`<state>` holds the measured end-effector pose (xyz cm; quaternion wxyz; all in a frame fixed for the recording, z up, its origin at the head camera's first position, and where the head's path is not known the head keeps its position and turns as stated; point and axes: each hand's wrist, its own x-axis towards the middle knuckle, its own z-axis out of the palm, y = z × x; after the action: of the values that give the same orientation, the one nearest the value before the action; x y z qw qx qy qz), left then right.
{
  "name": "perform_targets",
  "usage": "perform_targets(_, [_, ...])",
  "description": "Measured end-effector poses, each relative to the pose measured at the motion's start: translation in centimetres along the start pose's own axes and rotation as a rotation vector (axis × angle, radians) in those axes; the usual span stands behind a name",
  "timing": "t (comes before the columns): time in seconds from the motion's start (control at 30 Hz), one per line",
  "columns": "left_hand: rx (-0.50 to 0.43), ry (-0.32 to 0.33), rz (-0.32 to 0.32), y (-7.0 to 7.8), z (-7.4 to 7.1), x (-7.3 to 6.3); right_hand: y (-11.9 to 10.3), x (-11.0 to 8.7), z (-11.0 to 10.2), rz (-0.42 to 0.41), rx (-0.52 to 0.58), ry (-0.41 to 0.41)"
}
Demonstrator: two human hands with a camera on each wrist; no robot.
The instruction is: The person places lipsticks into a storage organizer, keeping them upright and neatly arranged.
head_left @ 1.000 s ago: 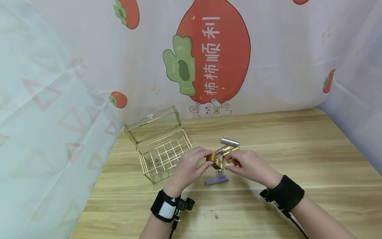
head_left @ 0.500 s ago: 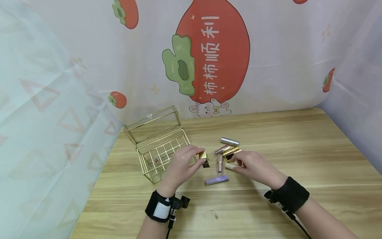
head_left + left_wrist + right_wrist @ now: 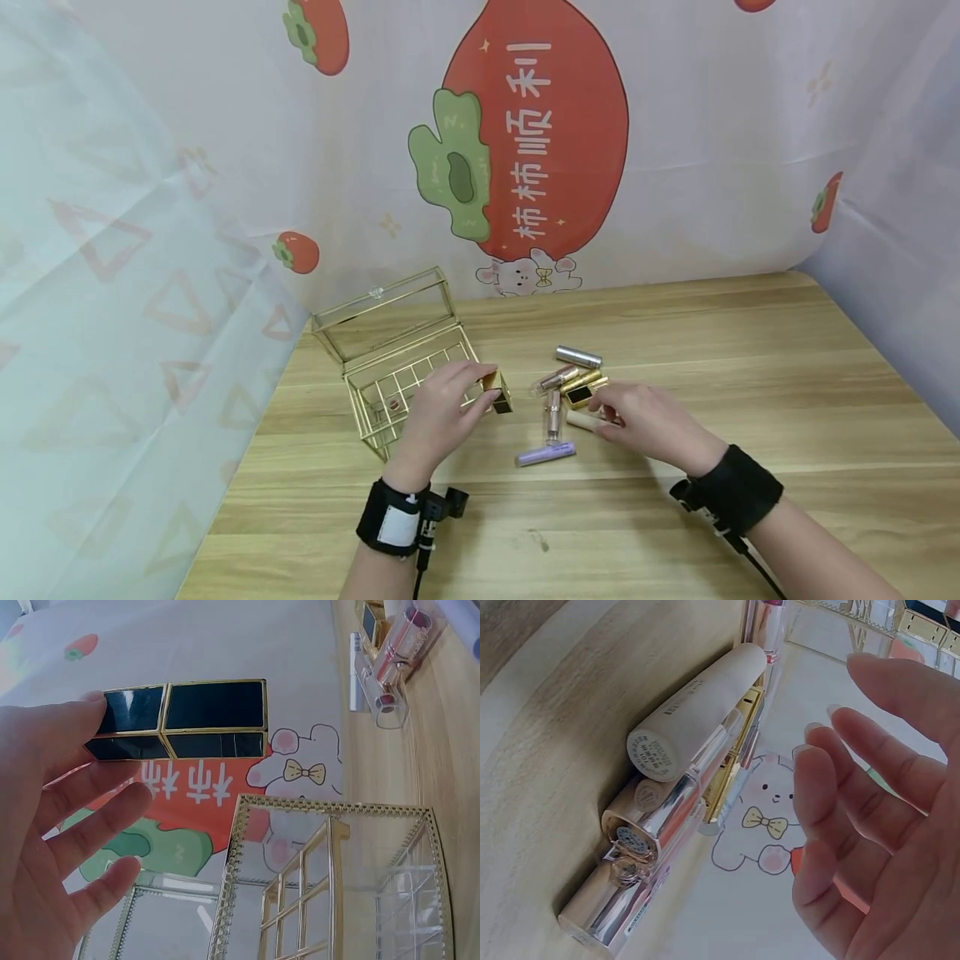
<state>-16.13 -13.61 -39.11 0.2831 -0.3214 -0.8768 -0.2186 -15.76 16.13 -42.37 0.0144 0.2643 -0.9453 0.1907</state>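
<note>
A black-and-gold lipstick (image 3: 214, 712) is pinched between the thumb and fingers of my left hand (image 3: 438, 412). In the head view this lipstick (image 3: 498, 393) is raised beside the right end of the gold-framed glass box (image 3: 365, 435). The box's lid (image 3: 378, 293) stands open, and a gold grid (image 3: 405, 385) divides its inside. My right hand (image 3: 654, 423) hovers by the lipstick pile with loosely bent fingers and nothing in its grasp. Nearest to it lie a white tube (image 3: 697, 712) and another black-and-gold lipstick (image 3: 579, 395).
Around the pile lie a silver tube (image 3: 578, 357), a rose-gold lipstick (image 3: 557, 379), a gold tube (image 3: 582, 380), a clear-cased pink lipstick (image 3: 553, 415) and a lilac tube (image 3: 545, 453). One small round item (image 3: 393, 402) sits inside the box. A printed curtain (image 3: 675, 150) hangs behind the table.
My left hand has carried the black-and-gold lipstick leftward from the pile to beside the box. My right hand has drawn back slightly to the right, uncovering the white tube.
</note>
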Motion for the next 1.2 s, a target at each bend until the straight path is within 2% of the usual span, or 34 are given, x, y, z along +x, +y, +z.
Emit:
perform_targets(0.2, [0.030,0.020,-0.005,-0.3,-0.4,-0.1,0.4,-0.1,0.1,0.019,-0.005,-0.024])
perform_targets(0.87, [0.033,0.085,-0.077,-1.5,-2.3,-0.7,1.3,-0.4,0.4,0.080,-0.006,-0.072])
perform_targets(1.2, [0.048,0.163,-0.120,-2.2,-2.8,-0.8,1.7,-0.5,0.6,0.078,-0.020,-0.072])
